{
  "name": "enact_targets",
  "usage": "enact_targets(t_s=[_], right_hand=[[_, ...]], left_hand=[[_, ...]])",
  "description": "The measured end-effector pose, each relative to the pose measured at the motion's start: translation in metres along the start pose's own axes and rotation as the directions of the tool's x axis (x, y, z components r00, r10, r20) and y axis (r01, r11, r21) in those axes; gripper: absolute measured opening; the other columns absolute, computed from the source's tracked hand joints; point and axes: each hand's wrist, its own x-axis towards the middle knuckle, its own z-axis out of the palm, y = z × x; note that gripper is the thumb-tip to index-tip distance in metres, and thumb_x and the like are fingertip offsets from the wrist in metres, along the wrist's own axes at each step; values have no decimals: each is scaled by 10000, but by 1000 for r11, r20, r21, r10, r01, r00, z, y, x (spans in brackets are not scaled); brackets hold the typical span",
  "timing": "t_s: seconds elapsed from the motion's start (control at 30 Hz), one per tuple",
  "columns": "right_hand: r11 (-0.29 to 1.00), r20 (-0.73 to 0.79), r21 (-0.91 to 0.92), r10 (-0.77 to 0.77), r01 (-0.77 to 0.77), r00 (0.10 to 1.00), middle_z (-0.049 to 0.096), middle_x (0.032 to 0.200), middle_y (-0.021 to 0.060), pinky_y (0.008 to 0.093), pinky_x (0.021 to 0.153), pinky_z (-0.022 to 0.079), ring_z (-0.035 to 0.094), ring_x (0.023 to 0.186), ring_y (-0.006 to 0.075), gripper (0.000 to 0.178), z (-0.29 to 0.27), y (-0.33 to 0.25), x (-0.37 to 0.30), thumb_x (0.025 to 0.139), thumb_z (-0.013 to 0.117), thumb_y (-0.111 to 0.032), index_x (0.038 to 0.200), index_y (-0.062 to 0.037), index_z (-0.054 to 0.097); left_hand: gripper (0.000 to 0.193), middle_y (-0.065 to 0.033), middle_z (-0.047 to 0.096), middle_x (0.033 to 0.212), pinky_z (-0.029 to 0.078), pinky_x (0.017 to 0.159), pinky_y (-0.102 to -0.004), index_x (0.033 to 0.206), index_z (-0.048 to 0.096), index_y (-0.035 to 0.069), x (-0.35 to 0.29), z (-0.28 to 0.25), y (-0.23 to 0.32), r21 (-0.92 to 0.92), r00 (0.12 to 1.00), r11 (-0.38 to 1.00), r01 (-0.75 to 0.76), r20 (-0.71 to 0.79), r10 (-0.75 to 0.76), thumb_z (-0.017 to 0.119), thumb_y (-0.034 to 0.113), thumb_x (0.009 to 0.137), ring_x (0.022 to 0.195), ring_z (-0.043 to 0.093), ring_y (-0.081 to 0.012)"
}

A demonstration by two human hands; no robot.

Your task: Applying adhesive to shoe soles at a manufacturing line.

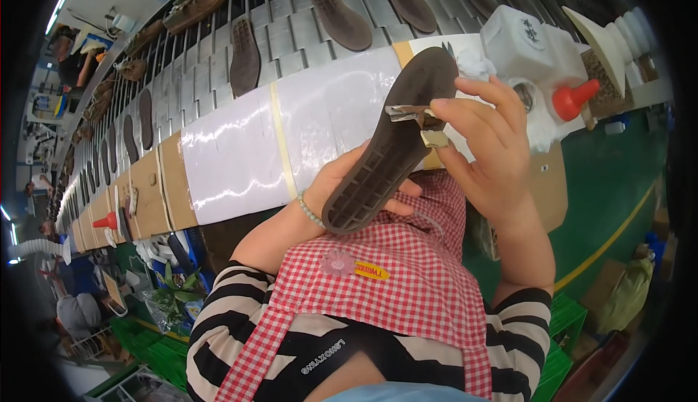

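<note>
My left hand (336,178) supports a dark brown shoe sole (374,165) from behind, its fingers showing beyond the sole's edge. The sole is tilted, with its ribbed, hollowed heel end toward my apron and its smoother toe end up and to the right. My right hand (491,136) is closed in a pinch over the middle of the sole. Between its fingers is a small tool with a flat metal end (406,113). A small cream-coloured block (435,138) shows at the thumb tip. The fingers partly hide both, so their exact kind is unclear.
A slatted metal conveyor (291,45) carries several brown soles (340,18) and shoes (195,10). Before me lies a plastic-covered white work surface (240,158). To the right stand a white plastic container (512,42) and a red-nozzled bottle (574,100). Green crates (571,325) stand low right.
</note>
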Motion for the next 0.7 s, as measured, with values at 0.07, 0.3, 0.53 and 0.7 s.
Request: enact_targets(t_s=[0.07, 0.3, 0.53, 0.7], right_hand=[[1000, 31, 14, 7, -7, 999, 693, 1052, 30, 524, 1062, 405, 605, 1155, 289, 458, -1, -1, -2, 679, 759, -43, 1128, -104, 698], [990, 109, 137, 13, -28, 994, 694, 1021, 21, 517, 1066, 405, 616, 1133, 262, 428, 6, -19, -11, 677, 777, -67, 1098, -99, 712], [973, 139, 218, 47, -76, 989, 693, 1013, 23, 512, 1059, 414, 622, 1119, 260, 418, 16, -38, -16, 662, 778, -60, 1075, -93, 720], [957, 174, 285, -2, -49, 985, 692, 1009, 22, 523, 1054, 418, 624, 1115, 250, 417, 21, -47, -19, 645, 780, -63, 1057, -93, 725]], left_hand=[[528, -269, 559, 1337, 573, 933, -550, 1462, 413, -24, 3, 1, -1, 11, 1000, 1000, -10, -3, 10, 347, 348, 1095, 1164, 618, -443], [529, -203, 615, 1289, 591, 920, -467, 1449, 451, 21, 2, 17, -1, -27, 995, 996, -90, -48, 89, 346, 399, 1094, 1094, 671, -323], [462, -129, 653, 1241, 602, 886, -363, 1405, 501, 43, 16, 24, -5, 17, 960, 973, -229, -160, 229, 345, 351, 1098, 1070, 682, -212], [415, -127, 670, 1196, 598, 853, -340, 1357, 541, 40, 20, 12, 1, -1, 955, 962, -272, -127, 270, 390, 321, 1091, 1020, 687, -211]])
